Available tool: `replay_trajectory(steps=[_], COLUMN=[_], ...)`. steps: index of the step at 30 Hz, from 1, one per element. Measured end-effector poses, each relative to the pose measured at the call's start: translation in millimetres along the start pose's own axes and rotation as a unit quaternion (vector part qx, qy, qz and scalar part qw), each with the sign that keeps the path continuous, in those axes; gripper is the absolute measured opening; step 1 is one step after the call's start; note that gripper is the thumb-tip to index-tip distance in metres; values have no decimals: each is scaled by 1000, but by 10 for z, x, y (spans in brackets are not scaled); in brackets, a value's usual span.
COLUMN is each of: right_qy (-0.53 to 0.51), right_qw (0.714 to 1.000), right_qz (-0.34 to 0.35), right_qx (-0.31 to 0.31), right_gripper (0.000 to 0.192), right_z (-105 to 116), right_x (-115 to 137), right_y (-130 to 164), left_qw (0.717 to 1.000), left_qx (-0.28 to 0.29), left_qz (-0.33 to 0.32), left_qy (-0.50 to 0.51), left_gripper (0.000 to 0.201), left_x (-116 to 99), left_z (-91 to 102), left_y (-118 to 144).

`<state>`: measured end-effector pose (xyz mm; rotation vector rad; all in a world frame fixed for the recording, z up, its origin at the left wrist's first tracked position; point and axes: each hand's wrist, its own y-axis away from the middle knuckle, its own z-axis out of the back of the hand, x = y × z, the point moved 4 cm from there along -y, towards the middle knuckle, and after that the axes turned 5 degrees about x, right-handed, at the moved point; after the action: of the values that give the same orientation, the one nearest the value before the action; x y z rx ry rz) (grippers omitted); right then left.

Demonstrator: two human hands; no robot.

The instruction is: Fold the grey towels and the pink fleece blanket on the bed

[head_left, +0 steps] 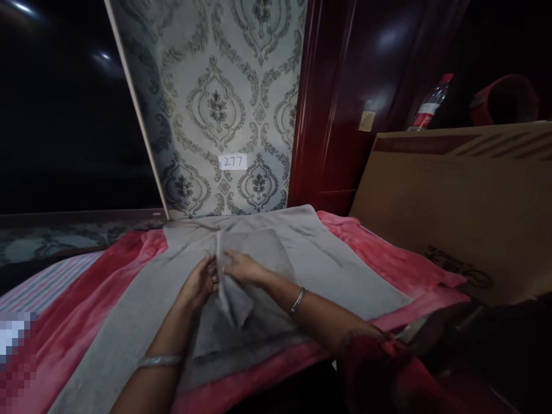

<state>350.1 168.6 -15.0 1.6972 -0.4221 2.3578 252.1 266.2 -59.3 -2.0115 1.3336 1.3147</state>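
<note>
Working a thin grey cloth (pixel 266 250) at the centre of a larger grey blanket (pixel 357 270); red blanket (pixel 107 282) beneath, showing at 3, 6 and 9 o'clock. Right hand (pixel 241 268), at the cloth's 3 o'clock side, appears to pinch the raised fold between thumb and fingers. Left hand (pixel 206 280), at 9 o'clock of the fold, has loosely curled fingers; cannot tell whether they grip it. Status, judged from the lie: part-way. Done: cloth is laid out, its 12 o'clock portion fairly flat, and a fold stands up between the hands. Left: the crumpled end, drooping toward 6 o'clock, is neither flat nor squared; the raised fold is not yet laid down. Underlying blanket spread, lightly wrinkled.
</note>
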Motion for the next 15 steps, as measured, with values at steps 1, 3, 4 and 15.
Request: replay_trajectory(steps=[1,3,4,15], right_qy=[-5,-18,-25,114], right_qw=[1000,999,998,955], right_qz=[-9,-34,-45,5], right_qx=[17,30,25,-273], right_gripper=[34,35,38,43], right_z=[-128,-223,-189,1240], right_x=[-94,-285,-373,-1073], right_y=[36,138,195,711], left_qw=[1000,999,996,959], left_qx=[-3,-34,-59,-97], left_qz=[-1,-26,-43,-116], left_qy=[-4,-29,-47,-240], left_gripper=[41,53,63,96], left_x=[40,101,120,-23], left_z=[42,116,141,48], left_y=[-15,-28,-27,-185])
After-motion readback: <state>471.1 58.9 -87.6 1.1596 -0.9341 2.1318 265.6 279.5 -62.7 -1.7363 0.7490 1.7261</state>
